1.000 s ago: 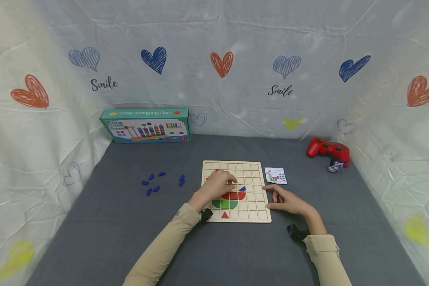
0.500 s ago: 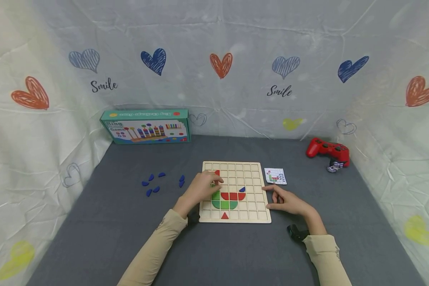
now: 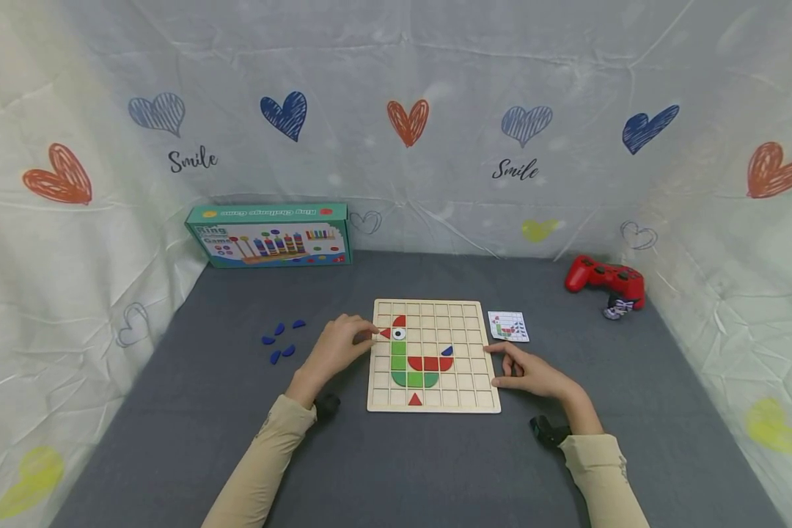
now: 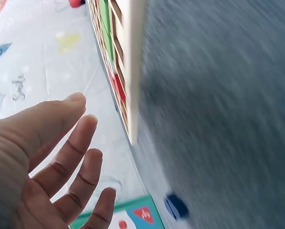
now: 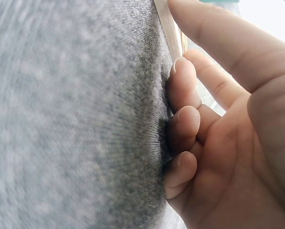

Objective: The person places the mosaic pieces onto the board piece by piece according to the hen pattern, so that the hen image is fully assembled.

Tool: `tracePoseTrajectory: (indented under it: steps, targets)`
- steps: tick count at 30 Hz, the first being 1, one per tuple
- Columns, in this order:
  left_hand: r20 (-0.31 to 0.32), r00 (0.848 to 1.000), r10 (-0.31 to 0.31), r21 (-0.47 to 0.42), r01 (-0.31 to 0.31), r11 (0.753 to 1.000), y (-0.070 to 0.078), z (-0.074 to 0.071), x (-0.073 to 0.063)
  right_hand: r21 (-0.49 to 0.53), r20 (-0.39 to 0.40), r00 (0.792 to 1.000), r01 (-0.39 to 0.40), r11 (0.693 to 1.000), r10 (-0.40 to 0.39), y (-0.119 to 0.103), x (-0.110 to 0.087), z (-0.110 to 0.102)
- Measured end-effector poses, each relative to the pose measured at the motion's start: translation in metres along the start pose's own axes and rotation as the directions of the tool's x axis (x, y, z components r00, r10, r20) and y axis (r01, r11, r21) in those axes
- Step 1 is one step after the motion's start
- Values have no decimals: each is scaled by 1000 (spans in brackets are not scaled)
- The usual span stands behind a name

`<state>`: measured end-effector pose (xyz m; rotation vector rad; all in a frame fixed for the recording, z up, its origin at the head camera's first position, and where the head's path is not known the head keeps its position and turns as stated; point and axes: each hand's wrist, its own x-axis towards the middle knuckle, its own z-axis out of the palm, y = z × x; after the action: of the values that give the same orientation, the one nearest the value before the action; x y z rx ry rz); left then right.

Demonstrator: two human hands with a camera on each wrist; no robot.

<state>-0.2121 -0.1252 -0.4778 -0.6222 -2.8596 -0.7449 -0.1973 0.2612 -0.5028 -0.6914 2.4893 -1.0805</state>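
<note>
Drawing the left hand (image 3: pixel 335 346) away from above the wooden board (image 3: pixel 458 323), and now hovering beside its left edge (in the head view appearing to meet this edge, but in the left wrist view leaving a gap). Keeping the fingers (image 4: pixel 78 143) of this hand loosely open, with nothing between them. Uncovering by this move the eye piece (image 3: pixel 399 334), lying in the board beside a red triangle (image 3: pixel 386 333), under a red rounded piece (image 3: pixel 400 321) and above the green pieces (image 3: pixel 399 348). Hiding, in exchange, two blue pieces on the counter (image 3: pixel 422 469) from the head view; showing a blurred blue shape (image 4: pixel 175 206), probably these two, in the left wrist view. Leaving five other loose blue pieces (image 3: pixel 279 328) unmoved farther left. Keeping the right hand (image 3: pixel 531 372) at the right edge of the board without change: resting thumb and index finger against it, curling the other fingers inward, gripping nothing. Meaning for the work, most likely: finishing with the upper left of the pattern, opening it for comparing with the small card (image 3: pixel 509 327), and having only one blue piece (image 3: pixel 447 351) in the board.
</note>
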Motion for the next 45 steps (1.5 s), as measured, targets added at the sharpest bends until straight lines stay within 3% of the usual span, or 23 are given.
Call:
tracePoseTrajectory:
  steps: [9,16,24,33,45]
  targets:
    - [-22,997,-80,4,80,997,-26,-18,-15,3,-5,1000,10,1000,-10,-2,-2,2]
    - [-48,989,-138,11,139,990,-46,-33,-25,36,2,1000,-12,999,11,-34,-7,-4]
    - [-35,979,-200,5,201,980,-72,-47,-38,-4,-13,1000,10,1000,-10,-4,-1,2]
    - [-36,966,-255,-1,255,967,-95,-64,-51,10,-21,1000,16,1000,-16,0,-2,2]
    - [-39,954,-297,33,298,954,-117,-82,-67,24,14,1000,-19,1000,19,-40,-8,-7]
